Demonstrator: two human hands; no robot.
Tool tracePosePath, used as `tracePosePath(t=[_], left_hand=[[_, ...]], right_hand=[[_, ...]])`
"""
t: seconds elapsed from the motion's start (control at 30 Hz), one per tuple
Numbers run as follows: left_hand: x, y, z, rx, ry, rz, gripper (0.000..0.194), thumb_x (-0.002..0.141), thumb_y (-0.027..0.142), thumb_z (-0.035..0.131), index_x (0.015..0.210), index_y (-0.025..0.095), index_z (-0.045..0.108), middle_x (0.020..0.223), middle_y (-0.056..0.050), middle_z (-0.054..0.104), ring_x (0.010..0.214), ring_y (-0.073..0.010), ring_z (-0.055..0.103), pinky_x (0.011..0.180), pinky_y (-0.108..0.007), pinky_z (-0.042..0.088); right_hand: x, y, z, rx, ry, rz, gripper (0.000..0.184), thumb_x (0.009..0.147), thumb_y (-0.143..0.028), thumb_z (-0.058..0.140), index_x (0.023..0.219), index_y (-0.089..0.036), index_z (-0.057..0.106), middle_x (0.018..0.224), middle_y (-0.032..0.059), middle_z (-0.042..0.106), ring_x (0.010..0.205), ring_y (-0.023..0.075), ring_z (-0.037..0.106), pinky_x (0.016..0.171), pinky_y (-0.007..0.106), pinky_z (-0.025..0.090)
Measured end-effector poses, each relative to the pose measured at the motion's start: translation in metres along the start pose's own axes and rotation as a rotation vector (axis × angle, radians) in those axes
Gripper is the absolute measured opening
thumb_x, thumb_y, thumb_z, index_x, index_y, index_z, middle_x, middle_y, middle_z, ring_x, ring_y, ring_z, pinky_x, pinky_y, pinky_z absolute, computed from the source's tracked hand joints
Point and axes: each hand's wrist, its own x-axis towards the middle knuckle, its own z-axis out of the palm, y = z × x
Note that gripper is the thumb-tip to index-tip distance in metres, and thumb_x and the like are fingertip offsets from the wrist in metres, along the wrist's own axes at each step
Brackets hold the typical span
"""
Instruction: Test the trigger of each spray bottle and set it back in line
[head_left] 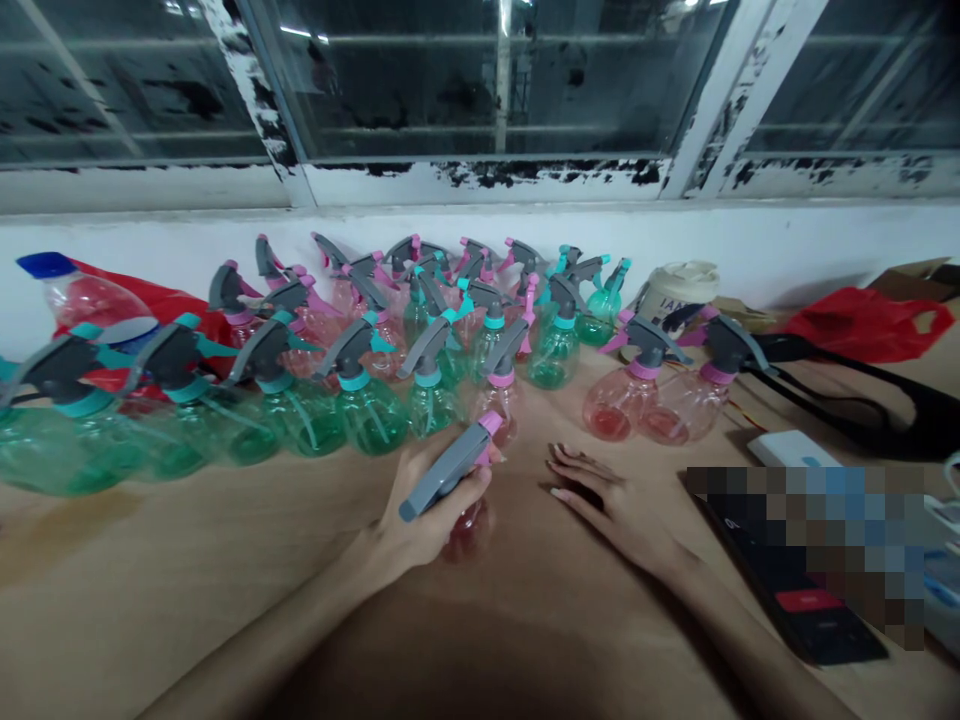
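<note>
My left hand point(421, 515) is wrapped round the neck of a pink spray bottle point(452, 466) with a grey and pink trigger head. Its clear pink base shows below my fingers, on or just above the table. To the right, my right hand point(604, 500) lies on the table with fingers stretched out, holding nothing. Just ahead of my left hand stands another pink spray bottle point(498, 392), beside a row of green spray bottles point(373, 415). Two more pink spray bottles point(611, 405) stand ahead of my right hand.
Behind the front row, several pink and green spray bottles crowd against the wall. At the left lies a large bottle with a blue cap point(45, 264) by red plastic. At the right are a white tub point(679, 285), a red bag point(862, 325), a black strap point(892, 415) and a phone point(817, 600).
</note>
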Motion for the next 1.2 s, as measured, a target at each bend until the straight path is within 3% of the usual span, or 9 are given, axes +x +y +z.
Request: tracePosePath(t=[0.17,0.37,0.7,1.2], left_hand=[[-0.002,-0.004,-0.001,-0.081,-0.001,-0.021,0.007,0.076,0.016,0.051,0.074,0.019,0.057,0.073,0.001,0.060,0.066,-0.0131,0.057,0.061,-0.026,0.043],[0.002,-0.003,0.001,0.032,0.028,-0.006,0.009,0.071,0.021,0.049,0.078,0.021,0.056,0.063,0.003,0.052,0.054,-0.0134,0.047,0.052,-0.028,0.040],[0.002,0.006,0.004,0.014,0.042,-0.081,0.005,0.074,0.021,0.051,0.073,0.018,0.056,0.065,0.001,0.055,0.057,-0.0134,0.050,0.057,-0.029,0.044],[0.001,0.001,0.004,0.015,0.035,-0.066,0.007,0.076,0.021,0.051,0.072,0.019,0.056,0.071,-0.002,0.058,0.067,-0.0161,0.057,0.062,-0.030,0.050]], right_hand=[[0.000,-0.001,0.000,0.021,0.010,0.010,0.037,0.088,-0.034,0.050,0.123,-0.023,0.054,0.130,0.0062,0.053,0.124,0.0226,0.044,0.105,0.047,0.034],[-0.001,-0.002,0.001,0.003,-0.008,0.009,0.040,0.087,-0.034,0.050,0.125,-0.021,0.052,0.132,0.0072,0.051,0.125,0.0224,0.042,0.106,0.047,0.032],[-0.001,-0.003,0.000,-0.008,-0.022,-0.005,0.043,0.087,-0.037,0.050,0.128,-0.022,0.048,0.134,0.0078,0.049,0.126,0.0226,0.040,0.106,0.048,0.032],[-0.002,-0.003,0.000,0.004,-0.009,-0.012,0.042,0.087,-0.036,0.051,0.127,-0.024,0.049,0.135,0.0065,0.048,0.126,0.0238,0.041,0.106,0.049,0.031]])
